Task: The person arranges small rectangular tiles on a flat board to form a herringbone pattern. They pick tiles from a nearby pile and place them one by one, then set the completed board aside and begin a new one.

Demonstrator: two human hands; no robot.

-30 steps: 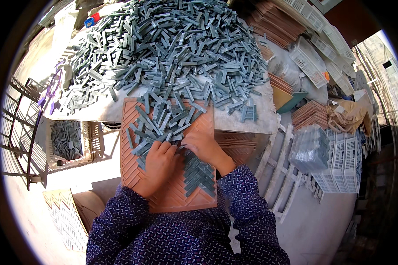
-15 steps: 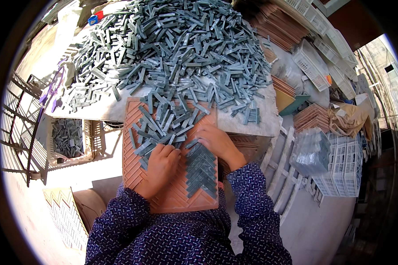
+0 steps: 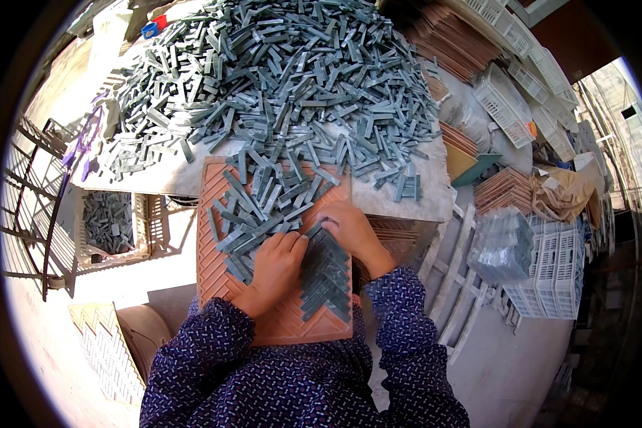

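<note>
An orange tray (image 3: 285, 333) with herringbone grooves lies in front of me, its far end on the table edge. On its right side, grey-green strip tiles (image 3: 325, 278) fill the grooves in a herringbone patch. Loose strip tiles (image 3: 264, 196) lie jumbled over its upper left. My right hand (image 3: 354, 232) pinches one strip tile (image 3: 314, 230) at the patch's upper edge. Close beside it, my left hand (image 3: 278, 265) is closed, fingertips at the patch's upper left; anything in its fingers is hidden. Beyond the tray spreads a large heap of the same tiles (image 3: 278, 85).
A crate (image 3: 148, 225) of tile pieces stands below the table at left. A patterned herringbone panel (image 3: 107, 349) leans lower left. At right are white plastic crates (image 3: 549, 267), a plastic-wrapped bundle (image 3: 501, 242) and stacked orange trays (image 3: 503, 189).
My left hand has moved right and slightly up, from the loose tiles to beside my right hand. My right hand stays nearly in place at the patch's top.
</note>
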